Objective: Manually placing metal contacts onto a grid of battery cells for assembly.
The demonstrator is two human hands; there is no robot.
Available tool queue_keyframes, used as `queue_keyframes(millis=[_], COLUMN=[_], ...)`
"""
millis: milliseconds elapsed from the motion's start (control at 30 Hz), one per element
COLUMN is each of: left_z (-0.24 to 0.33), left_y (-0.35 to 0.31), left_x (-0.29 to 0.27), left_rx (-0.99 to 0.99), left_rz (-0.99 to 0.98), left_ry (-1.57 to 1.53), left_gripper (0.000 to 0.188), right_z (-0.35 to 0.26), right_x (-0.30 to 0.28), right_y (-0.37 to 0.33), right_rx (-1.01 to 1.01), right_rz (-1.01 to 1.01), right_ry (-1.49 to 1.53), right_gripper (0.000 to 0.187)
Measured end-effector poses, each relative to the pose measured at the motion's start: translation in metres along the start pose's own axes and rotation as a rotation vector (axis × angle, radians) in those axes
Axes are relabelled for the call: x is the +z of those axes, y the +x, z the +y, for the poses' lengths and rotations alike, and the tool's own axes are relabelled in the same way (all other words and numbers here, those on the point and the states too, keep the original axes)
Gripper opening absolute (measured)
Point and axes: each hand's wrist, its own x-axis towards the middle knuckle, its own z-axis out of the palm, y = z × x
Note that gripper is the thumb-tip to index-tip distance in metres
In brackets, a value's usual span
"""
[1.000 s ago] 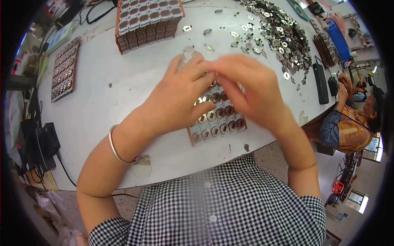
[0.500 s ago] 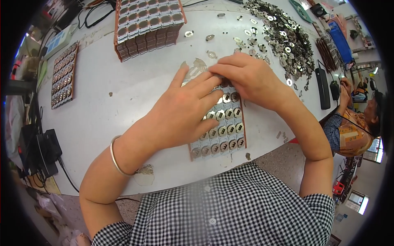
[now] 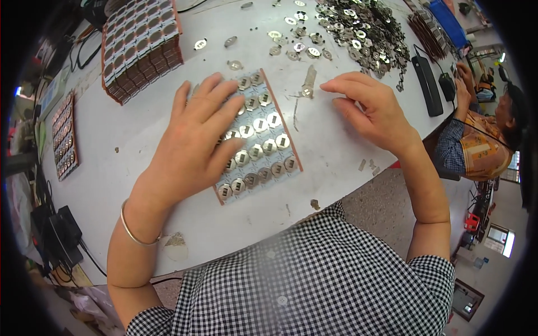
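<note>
My left hand point(image 3: 193, 131) lies open, fingers spread, over the left part of a light-coloured circuit board panel point(image 3: 291, 161) with brown edge strips. Rows of round metal clips point(image 3: 256, 152), like coin-cell holders, sit on the panel; those under my fingers are hidden. My right hand point(image 3: 372, 109) hovers to the right of the panel, touching nothing that I can see. Its thumb and forefinger are apart with nothing between them. On the table between that hand and the panel lies a worn tape-like patch point(image 3: 309, 78) with a small shiny piece on it.
A large heap of loose metal clips point(image 3: 372, 36) covers the far right. Several stray clips point(image 3: 235, 65) lie beyond the panel. A tall stack of panels point(image 3: 143, 42) stands far left, another panel point(image 3: 66, 137) nearer the left edge. A black bar-shaped device point(image 3: 427, 84) and a co-worker point(image 3: 476, 134) are at right.
My right hand has come off the panel's far edge and moved right, its fingers parting. My left hand stays over the panel, which now sits more tilted. The whole view has also shifted.
</note>
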Motion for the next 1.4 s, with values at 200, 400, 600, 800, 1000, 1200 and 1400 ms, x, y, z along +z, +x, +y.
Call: queue_keyframes(millis=[200, 400, 600, 800, 1000, 1200, 1400], left_z=[-0.005, -0.007, -0.007, -0.008, -0.009, -0.011, -0.004], left_y=[0.0, -0.003, -0.005, -0.006, -0.005, -0.002, 0.005], left_x=[-0.001, 0.001, 0.006, 0.006, 0.007, 0.005, -0.009], left_rx=[-0.007, 0.001, 0.019, 0.029, 0.013, 0.039, 0.142], left_rz=[-0.028, -0.005, 0.019, 0.031, 0.055, 0.131, 0.234], left_ry=[-0.002, 0.0, 0.024, 0.008, 0.015, -0.053, -0.153], left_gripper=[0.055, 0.054, 0.053, 0.056, 0.056, 0.057, 0.065], right_z=[0.006, 0.002, 0.01, 0.002, -0.022, -0.01, -0.027], right_x=[0.027, 0.023, 0.031, 0.045, 0.04, 0.03, 0.048], right_y=[0.023, 0.025, 0.03, 0.035, 0.03, 0.015, 0.001], right_rx=[-0.204, -0.184, -0.226, -0.075, 0.077, 0.315, 0.151], right_rz=[0.012, -0.017, 0.148, 0.206, 0.168, 0.124, 0.16], right_ry=[-0.087, -0.074, -0.101, -0.119, 0.13, 0.1, 0.29], right_gripper=[0.026, 0.021, 0.015, 0.013, 0.014, 0.022, 0.028])
